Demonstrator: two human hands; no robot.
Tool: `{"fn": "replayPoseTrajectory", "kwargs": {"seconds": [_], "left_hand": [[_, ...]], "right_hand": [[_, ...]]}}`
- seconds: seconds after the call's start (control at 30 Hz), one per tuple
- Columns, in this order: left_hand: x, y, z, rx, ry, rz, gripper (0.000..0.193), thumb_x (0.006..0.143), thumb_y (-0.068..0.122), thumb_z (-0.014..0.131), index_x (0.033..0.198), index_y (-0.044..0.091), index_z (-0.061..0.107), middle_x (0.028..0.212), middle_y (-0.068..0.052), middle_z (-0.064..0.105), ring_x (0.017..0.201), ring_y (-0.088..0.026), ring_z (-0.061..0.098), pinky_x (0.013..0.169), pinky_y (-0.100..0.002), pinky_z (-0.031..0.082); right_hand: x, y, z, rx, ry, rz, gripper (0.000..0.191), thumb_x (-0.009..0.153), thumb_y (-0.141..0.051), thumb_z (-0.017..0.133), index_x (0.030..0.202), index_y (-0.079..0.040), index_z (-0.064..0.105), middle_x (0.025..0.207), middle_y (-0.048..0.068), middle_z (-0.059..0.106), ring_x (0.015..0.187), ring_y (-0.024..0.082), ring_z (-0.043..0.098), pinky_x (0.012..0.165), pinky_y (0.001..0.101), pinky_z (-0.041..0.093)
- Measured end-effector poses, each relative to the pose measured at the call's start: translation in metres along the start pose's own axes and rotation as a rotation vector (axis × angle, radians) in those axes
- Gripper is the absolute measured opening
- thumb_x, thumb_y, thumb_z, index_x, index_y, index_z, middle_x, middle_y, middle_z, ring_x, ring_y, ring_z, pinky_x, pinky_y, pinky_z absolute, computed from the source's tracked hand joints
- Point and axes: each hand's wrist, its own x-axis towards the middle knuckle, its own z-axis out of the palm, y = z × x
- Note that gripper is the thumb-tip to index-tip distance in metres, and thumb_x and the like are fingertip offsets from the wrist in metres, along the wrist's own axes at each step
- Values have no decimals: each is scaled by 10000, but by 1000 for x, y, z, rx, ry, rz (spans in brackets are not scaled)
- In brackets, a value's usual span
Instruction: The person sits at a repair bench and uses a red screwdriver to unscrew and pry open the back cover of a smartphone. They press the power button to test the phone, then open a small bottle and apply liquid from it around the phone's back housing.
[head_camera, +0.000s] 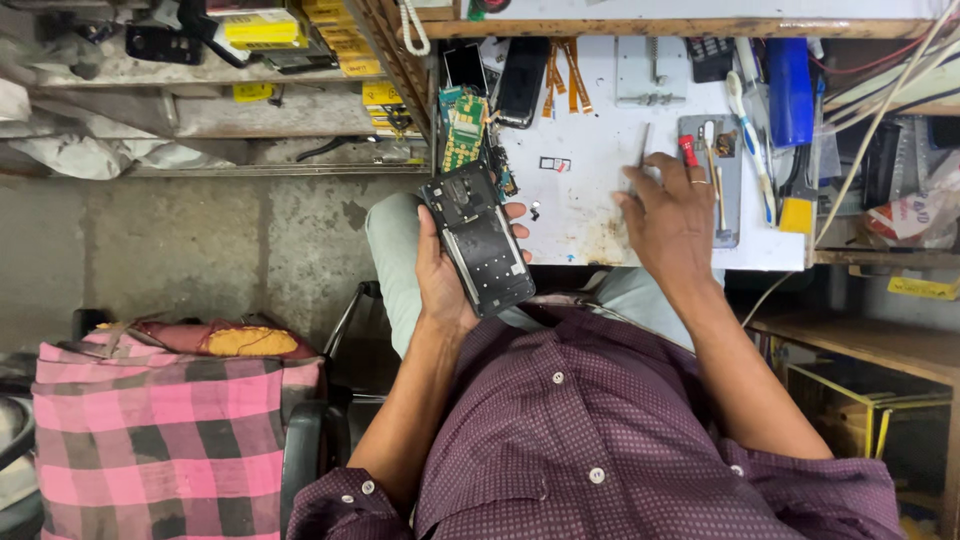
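Two hands work at a white counter (600, 150) seen from above. The left hand (445, 270) is wrapped around an opened phone (478, 240), fingers curled along its edges, holding it tilted just off the counter's near left corner, over the person's lap; its back is off and the dark inner frame shows. The right hand (668, 215) rests on the counter with fingers bent, pinching a thin metal tool (641, 150) that points away from the person. Just beside that hand lies a grey tray (728, 190) with small tools. Green circuit boards (462, 125) lean at the counter's left edge, near another dark phone (523, 80). A blue-handled brush (795, 120) lies to the right.
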Motion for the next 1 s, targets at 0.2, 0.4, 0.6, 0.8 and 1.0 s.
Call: {"fn": "replayPoseTrajectory", "kwargs": {"seconds": [0.2, 0.4, 0.6, 0.8, 1.0], "left_hand": [[7, -3, 0, -63, -28, -12, 899, 1069, 704, 222, 1566, -22, 403, 1312, -230, 642, 1096, -297, 665, 903, -450, 597], [28, -15, 14, -103, -51, -70, 905, 1032, 712, 253, 1534, -23, 419, 1340, -218, 635, 1237, -309, 642, 1020, -416, 574], [58, -47, 47, -11, -22, -61, 672, 1018, 583, 481, 1473, 89, 454, 1248, -106, 635, 1192, -218, 618, 939, -408, 569], [77, -45, 49, 480, -22, -80, 707, 981, 279, 717, 1572, 49, 405, 1205, -68, 659, 1059, -153, 626, 868, -298, 555], [82, -40, 39, 582, -14, -146, 825, 893, 128, 775, 1600, 55, 356, 1126, -65, 673, 1009, -138, 648, 863, -296, 552]], "right_hand": [[9, 19, -15, -26, -11, 35, 295, 919, -86, 795, 1210, -49, 764, 1316, 149, 642, 1174, 365, 567, 943, 463, 465], [9, -32, -39, 715, -388, 325, 669, 821, -134, 730, 1473, -127, 582, 1340, 78, 664, 1064, 260, 667, 895, 391, 548], [6, -68, -39, 762, -267, 167, 1028, 811, -270, 857, 1623, -71, 259, 1518, 225, 391, 1271, 322, 557, 973, 387, 540], [-8, -49, -7, 1330, -294, 471, 933, 901, -189, 780, 1649, -98, 230, 1451, 145, 439, 1215, 227, 557, 1025, 341, 505], [-22, -39, 19, 1347, -236, 383, 786, 980, -111, 714, 1620, -52, 261, 1623, 108, 343, 1310, 166, 459, 1079, 321, 442]]}}
